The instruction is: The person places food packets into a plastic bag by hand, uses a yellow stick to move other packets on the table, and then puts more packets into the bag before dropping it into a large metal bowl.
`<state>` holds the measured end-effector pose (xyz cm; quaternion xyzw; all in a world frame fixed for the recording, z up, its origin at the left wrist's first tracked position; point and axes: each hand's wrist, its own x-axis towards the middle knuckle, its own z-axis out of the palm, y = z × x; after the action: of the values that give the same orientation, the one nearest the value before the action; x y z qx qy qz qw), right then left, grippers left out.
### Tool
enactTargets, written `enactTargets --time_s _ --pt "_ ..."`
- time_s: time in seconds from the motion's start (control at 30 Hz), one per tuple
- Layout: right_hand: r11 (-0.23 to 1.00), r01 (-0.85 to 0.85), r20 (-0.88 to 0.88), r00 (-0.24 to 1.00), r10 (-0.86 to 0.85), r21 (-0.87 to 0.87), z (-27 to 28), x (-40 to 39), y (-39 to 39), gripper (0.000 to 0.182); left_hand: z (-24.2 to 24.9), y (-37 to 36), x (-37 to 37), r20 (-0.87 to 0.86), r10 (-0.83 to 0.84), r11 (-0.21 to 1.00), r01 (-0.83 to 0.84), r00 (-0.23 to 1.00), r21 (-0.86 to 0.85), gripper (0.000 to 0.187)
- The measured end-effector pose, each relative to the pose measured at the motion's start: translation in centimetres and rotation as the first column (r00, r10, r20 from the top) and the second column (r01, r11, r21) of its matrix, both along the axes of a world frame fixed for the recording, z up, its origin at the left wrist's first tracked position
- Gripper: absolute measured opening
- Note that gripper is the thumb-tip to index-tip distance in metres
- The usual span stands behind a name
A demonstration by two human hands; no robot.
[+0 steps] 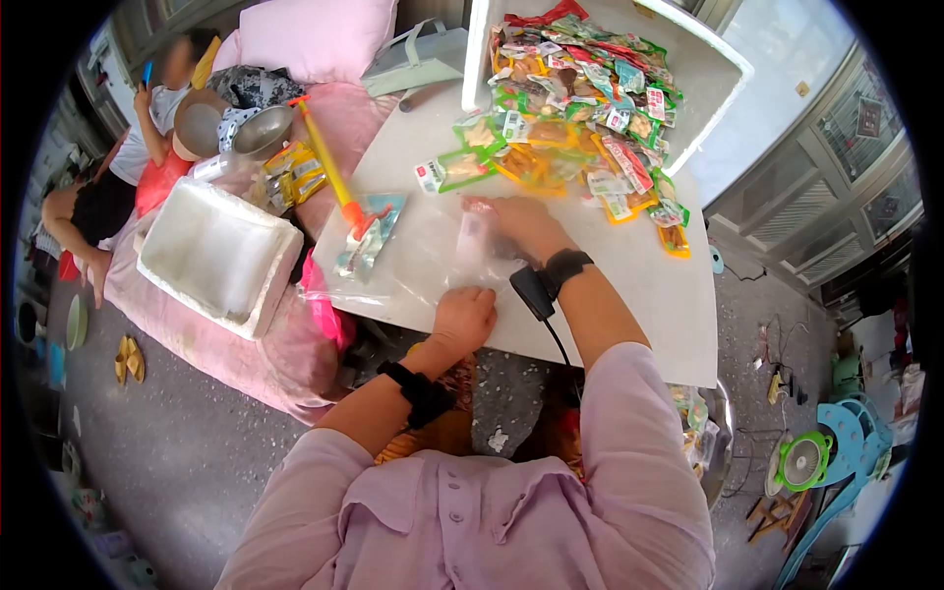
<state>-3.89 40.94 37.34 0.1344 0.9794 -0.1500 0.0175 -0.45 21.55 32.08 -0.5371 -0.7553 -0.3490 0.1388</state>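
My right hand (526,224) reaches over the white table (629,324) with its fingers closed around a small pale snack packet (474,234), smeared by motion. My left hand (464,317) rests at the table's near edge, its fingers curled on the edge of a clear plastic bag (413,280). That bag is spread flat and hard to make out against the white top. Beyond my right hand lies a heap of colourful snack packets (590,88), spilling from a tipped white foam box (723,93). A green-ended packet (457,169) lies nearest the right hand.
An orange-and-yellow hand tool (329,157) lies across a bluish plastic bag (372,236) at the table's left. A white foam box (211,251) stands on the pink bed (197,339), where another person (147,128) sits. On the right floor is a green fan (803,460).
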Motion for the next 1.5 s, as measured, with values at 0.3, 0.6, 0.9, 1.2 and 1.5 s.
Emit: enactTargets --time_s 0.3,0.6,0.9,1.2,1.5 --pt "0.985 0.162 -0.076 0.985 -0.157 0.062 -2.3 -1.0 9.1 0.033 -0.2 0.0 -0.1 0.021 -0.014 1.0 0.014 1.0 0.007 0.008" --pt "0.795 0.468 -0.623 0.503 -0.599 -0.387 -11.5 -3.8 14.4 0.031 -0.1 0.1 -0.2 0.033 -0.026 0.999 0.025 0.999 0.036 0.006" --pt "0.005 0.151 0.1 0.679 -0.728 -0.989 -1.2 -0.3 8.7 0.007 0.1 0.1 -0.2 0.039 -0.02 1.0 0.02 0.999 0.002 0.007" --pt "0.24 0.048 -0.141 0.694 -0.706 -0.97 -4.5 -3.3 9.2 0.005 0.2 0.1 -0.1 0.028 -0.02 1.0 0.021 0.999 -0.008 0.008" --pt "0.922 0.374 -0.25 0.906 -0.342 0.096 -5.2 -4.7 10.1 0.027 0.0 0.0 -0.1 0.01 -0.005 1.0 0.005 1.0 0.003 0.008"
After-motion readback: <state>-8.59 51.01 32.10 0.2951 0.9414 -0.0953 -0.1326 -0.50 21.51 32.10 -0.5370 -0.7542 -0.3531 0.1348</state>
